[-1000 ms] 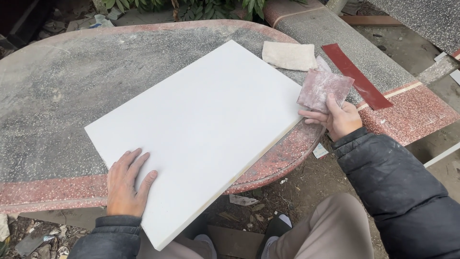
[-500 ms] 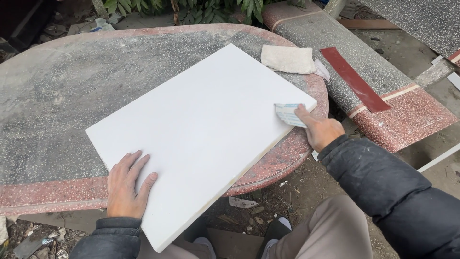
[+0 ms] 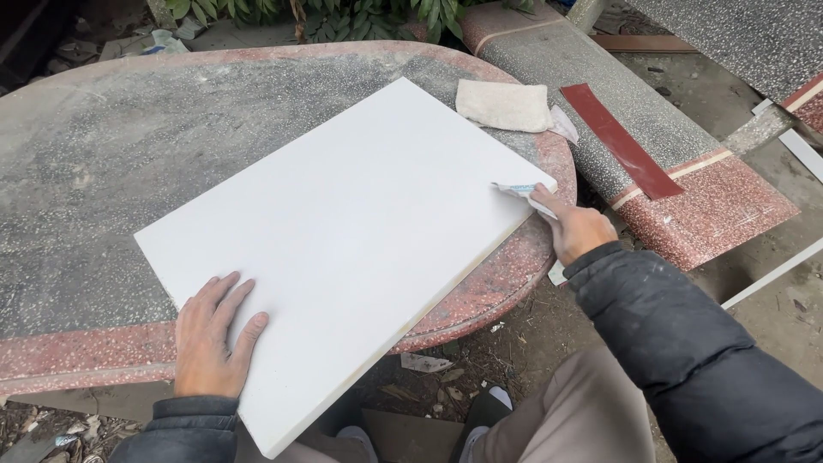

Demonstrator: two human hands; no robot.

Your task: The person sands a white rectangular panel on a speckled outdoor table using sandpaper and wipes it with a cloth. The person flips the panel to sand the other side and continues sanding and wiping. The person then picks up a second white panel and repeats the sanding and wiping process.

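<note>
now | left hand (image 3: 210,339) flat on white board (image 3: 343,240), fingers apart | right hand (image 3: 576,230) fingers clamped on sandpaper (image 3: 514,189) at board edge | stone bench (image 3: 103,146)

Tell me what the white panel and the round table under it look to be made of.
White panel: smooth, matte white board with a paler cut edge, possibly foam or coated sheet; hard to tell. Round table: terrazzo-like stone, grey speckled top with a red speckled rim, dusty and unpolished.

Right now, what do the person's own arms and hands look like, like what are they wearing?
Both hands are bare: no gloves, rings or watch visible. The left hand comes out of a dark padded jacket sleeve with a ribbed knit cuff. The right hand comes out of the same dark, slightly shiny, creased jacket sleeve; its cuff is plain. No markings show on either sleeve.
</note>
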